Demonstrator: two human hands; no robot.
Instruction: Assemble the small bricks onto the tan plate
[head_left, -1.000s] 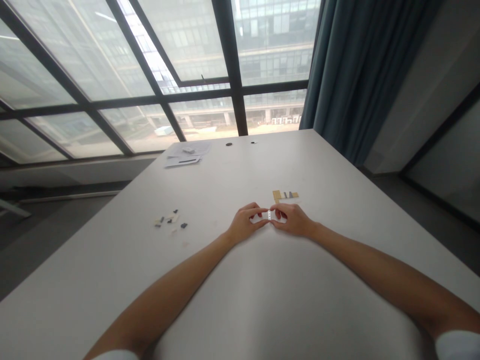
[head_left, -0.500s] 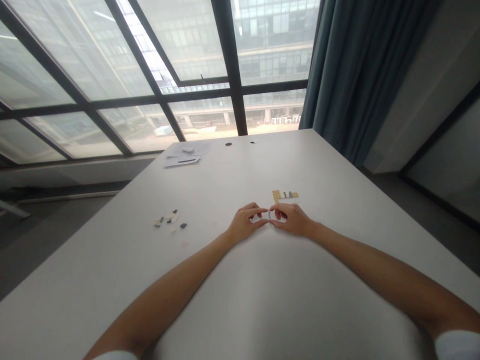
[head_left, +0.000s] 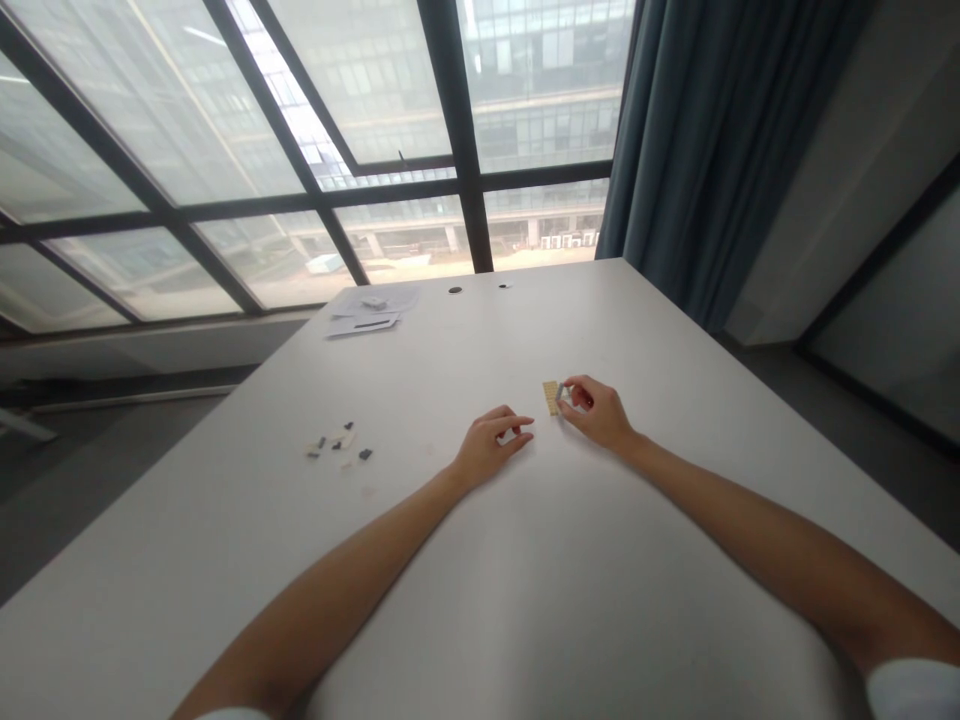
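The right hand (head_left: 598,412) had just parted from the left hand (head_left: 484,447), its fingertips pinched around a small grey strip (head_left: 560,393) at the yellow board (head_left: 550,396), while the left's fingers stood slightly apart, holding nothing visible, so the strip's handling seemed the right's alone

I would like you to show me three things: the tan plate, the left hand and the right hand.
Tan plate (head_left: 550,397): head view, on its uncovered left part.
Left hand (head_left: 484,448): head view, on the back of the hand.
Right hand (head_left: 602,415): head view, on the back of the hand.
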